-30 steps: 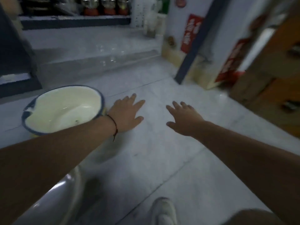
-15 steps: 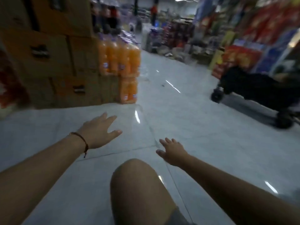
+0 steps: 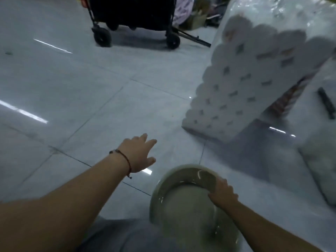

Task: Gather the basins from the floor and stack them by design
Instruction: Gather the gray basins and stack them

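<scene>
One basin (image 3: 183,206) — rim under right hand (image 3: 222,194)

right hand (image 3: 222,194) gripping green basin (image 3: 181,202) rim, left hand (image 3: 140,154) spread

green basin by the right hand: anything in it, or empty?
Empty: the pale green round basin shows only its bare inner wall and bottom. The right hand grips its far rim.

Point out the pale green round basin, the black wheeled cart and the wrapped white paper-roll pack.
pale green round basin (image 3: 183,208): head view, inner floor.
black wheeled cart (image 3: 132,13): head view, black body.
wrapped white paper-roll pack (image 3: 241,88): head view, roll-end face.
</scene>
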A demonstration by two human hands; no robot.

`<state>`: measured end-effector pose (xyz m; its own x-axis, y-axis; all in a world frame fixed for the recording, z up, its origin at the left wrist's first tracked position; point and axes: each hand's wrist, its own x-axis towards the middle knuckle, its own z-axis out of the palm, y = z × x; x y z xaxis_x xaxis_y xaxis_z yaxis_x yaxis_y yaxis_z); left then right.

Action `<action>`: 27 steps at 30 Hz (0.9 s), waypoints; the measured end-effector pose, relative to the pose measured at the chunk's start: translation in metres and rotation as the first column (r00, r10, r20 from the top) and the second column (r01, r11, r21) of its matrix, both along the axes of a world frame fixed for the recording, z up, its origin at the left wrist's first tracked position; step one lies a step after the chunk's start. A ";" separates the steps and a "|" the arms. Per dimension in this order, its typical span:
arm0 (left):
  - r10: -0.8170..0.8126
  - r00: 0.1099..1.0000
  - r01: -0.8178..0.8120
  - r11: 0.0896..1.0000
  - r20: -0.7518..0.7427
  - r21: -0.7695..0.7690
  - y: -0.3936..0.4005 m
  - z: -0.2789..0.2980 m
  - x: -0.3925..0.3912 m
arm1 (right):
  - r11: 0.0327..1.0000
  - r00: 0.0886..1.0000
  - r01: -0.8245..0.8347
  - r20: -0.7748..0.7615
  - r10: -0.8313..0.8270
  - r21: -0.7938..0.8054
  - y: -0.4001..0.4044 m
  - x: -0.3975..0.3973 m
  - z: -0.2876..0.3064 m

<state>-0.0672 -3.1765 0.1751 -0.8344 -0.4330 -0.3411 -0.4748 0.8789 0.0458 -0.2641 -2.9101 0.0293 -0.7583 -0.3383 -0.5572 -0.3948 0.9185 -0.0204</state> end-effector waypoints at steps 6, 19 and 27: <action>-0.116 0.981 0.097 0.987 0.157 0.125 0.035 -0.063 -0.008 | 0.851 0.817 0.490 0.241 -0.524 0.190 0.079 0.004 -0.068; 0.012 0.992 -0.024 0.995 0.128 0.092 0.020 -0.075 0.005 | 0.406 0.345 0.914 0.560 -0.754 -0.016 0.080 0.049 -0.051; 0.277 0.960 -0.281 0.940 0.046 0.195 0.002 -0.046 0.036 | 0.354 0.309 0.931 0.709 -0.634 -0.090 -0.037 0.030 0.003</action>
<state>-0.0313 -3.1743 0.1296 -0.6829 -0.5702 -0.4567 -0.7020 0.6851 0.1943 -0.2338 -2.9470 0.0323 -0.4417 -0.0221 -0.8969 0.7369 0.5613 -0.3767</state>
